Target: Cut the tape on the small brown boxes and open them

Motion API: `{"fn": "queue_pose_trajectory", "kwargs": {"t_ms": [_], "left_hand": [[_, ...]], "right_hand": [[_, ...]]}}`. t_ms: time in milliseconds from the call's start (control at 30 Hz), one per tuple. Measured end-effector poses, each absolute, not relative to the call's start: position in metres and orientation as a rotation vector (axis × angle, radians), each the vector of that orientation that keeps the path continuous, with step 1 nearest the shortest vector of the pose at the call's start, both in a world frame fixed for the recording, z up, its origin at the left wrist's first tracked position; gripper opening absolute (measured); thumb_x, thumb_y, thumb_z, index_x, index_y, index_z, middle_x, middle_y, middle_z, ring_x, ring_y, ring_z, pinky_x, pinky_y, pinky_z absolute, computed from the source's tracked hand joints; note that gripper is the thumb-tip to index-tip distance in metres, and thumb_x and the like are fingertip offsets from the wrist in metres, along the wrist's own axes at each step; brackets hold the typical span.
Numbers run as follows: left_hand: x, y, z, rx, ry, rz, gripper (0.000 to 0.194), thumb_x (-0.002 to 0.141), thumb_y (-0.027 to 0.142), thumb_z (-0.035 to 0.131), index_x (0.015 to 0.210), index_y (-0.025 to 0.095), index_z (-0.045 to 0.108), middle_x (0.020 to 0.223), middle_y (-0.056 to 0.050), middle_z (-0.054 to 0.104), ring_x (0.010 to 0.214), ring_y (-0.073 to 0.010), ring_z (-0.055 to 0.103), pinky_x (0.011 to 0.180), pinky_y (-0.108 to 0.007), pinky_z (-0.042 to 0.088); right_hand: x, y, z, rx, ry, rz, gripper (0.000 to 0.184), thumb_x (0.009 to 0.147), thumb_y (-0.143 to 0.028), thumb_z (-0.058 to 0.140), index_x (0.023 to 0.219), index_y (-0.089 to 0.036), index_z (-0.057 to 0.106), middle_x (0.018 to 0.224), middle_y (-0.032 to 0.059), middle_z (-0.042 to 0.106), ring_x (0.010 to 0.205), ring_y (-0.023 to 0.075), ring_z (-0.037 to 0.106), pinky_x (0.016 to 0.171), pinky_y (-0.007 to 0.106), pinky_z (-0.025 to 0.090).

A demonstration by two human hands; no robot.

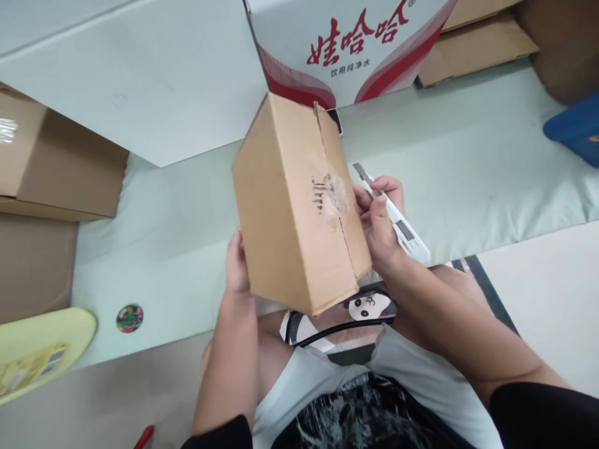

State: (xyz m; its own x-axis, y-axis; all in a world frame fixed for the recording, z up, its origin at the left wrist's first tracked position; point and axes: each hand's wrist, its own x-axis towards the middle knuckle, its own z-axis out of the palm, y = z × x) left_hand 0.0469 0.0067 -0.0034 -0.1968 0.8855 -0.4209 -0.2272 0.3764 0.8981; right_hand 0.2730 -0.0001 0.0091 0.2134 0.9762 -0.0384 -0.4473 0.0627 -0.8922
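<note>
My cardboard box [281, 206], tilted above my lap in front of the pale cloth [187, 231], is steadied from both sides, apparently to keep its taped seam exposed. The fingers of my left hand [238, 265] press its side; those of my right hand [386, 227] brace the opposite side while gripping the white utility knife [401, 227], blade angled away from me.

From where I watch, a large white carton [299, 56] with red lettering stands on a pale green cloth [463, 156]. I see brown boxes [56, 156] to the left and flattened cardboard [477, 53] at upper right, near a blue object [575, 128]. A round colorful sticker [130, 318] lies beside a yellow-green container [42, 349].
</note>
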Motion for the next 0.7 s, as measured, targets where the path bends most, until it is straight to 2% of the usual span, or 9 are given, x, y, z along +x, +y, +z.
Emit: {"fn": "queue_pose_trajectory", "kwargs": {"t_ms": [133,233,267,333,433,533,633,700], "left_hand": [[0.059,0.006,-0.007,0.554,1.363,0.949,0.042,0.067,0.061,0.082,0.074,0.023,0.066,0.067,-0.004,0.069,0.076,-0.0295,0.074,0.057,-0.036,0.059],[0.058,0.006,-0.004,0.603,1.361,0.866,0.037,0.069,0.055,0.080,0.073,0.021,0.068,0.066,-0.005,0.071,0.072,-0.0288,0.073,0.055,-0.034,0.057],[0.057,0.005,-0.003,0.611,1.341,0.855,0.040,0.070,0.058,0.078,0.076,0.020,0.071,0.071,-0.007,0.074,0.075,-0.0302,0.075,0.057,-0.035,0.058],[0.053,0.004,-0.003,0.593,1.264,0.844,0.059,0.068,0.074,0.075,0.086,0.018,0.076,0.083,-0.011,0.080,0.086,-0.0351,0.078,0.063,-0.039,0.062],[0.045,-0.002,-0.007,0.571,1.144,0.847,0.084,0.058,0.091,0.072,0.102,0.019,0.077,0.102,-0.012,0.083,0.110,-0.0410,0.077,0.086,-0.047,0.066],[0.039,-0.007,-0.011,0.603,1.101,0.926,0.080,0.062,0.086,0.078,0.109,0.021,0.076,0.119,-0.010,0.081,0.127,-0.0418,0.070,0.104,-0.052,0.061],[0.033,-0.008,-0.011,0.600,1.113,0.988,0.075,0.068,0.083,0.077,0.111,0.022,0.076,0.124,-0.010,0.080,0.131,-0.0424,0.068,0.104,-0.054,0.062],[0.029,-0.007,-0.009,0.631,1.154,0.991,0.074,0.065,0.082,0.081,0.109,0.022,0.077,0.119,-0.010,0.081,0.128,-0.0426,0.069,0.099,-0.053,0.064]], "right_hand": [[0.278,-0.001,0.016,-0.951,-0.802,1.189,0.057,0.080,-0.070,0.071,0.106,-0.035,0.034,0.136,0.0027,0.062,0.139,0.0304,0.058,0.109,0.049,0.052],[0.286,-0.001,0.022,-0.836,-0.848,1.274,0.061,0.075,-0.060,0.078,0.110,-0.036,0.035,0.134,0.0024,0.059,0.135,0.0317,0.060,0.110,0.050,0.053],[0.287,-0.002,0.024,-0.806,-0.854,1.311,0.061,0.075,-0.056,0.079,0.112,-0.037,0.035,0.133,0.0019,0.059,0.134,0.0311,0.061,0.110,0.050,0.053],[0.287,-0.005,0.025,-0.786,-0.859,1.382,0.061,0.076,-0.051,0.080,0.116,-0.038,0.036,0.130,0.0011,0.059,0.130,0.0300,0.062,0.108,0.049,0.054],[0.281,-0.008,0.022,-0.784,-0.835,1.460,0.069,0.073,-0.055,0.082,0.121,-0.038,0.036,0.127,0.0019,0.058,0.127,0.0311,0.062,0.106,0.050,0.056],[0.275,-0.007,0.014,-0.752,-0.823,1.510,0.074,0.071,-0.061,0.081,0.125,-0.036,0.036,0.127,0.0042,0.058,0.124,0.0319,0.062,0.105,0.051,0.057],[0.274,-0.005,0.006,-0.728,-0.837,1.543,0.072,0.072,-0.061,0.080,0.125,-0.035,0.038,0.126,0.0046,0.058,0.120,0.0302,0.063,0.102,0.050,0.058],[0.275,-0.004,0.002,-0.722,-0.833,1.550,0.072,0.071,-0.057,0.082,0.124,-0.035,0.039,0.125,0.0040,0.058,0.116,0.0286,0.065,0.100,0.048,0.059]]}}
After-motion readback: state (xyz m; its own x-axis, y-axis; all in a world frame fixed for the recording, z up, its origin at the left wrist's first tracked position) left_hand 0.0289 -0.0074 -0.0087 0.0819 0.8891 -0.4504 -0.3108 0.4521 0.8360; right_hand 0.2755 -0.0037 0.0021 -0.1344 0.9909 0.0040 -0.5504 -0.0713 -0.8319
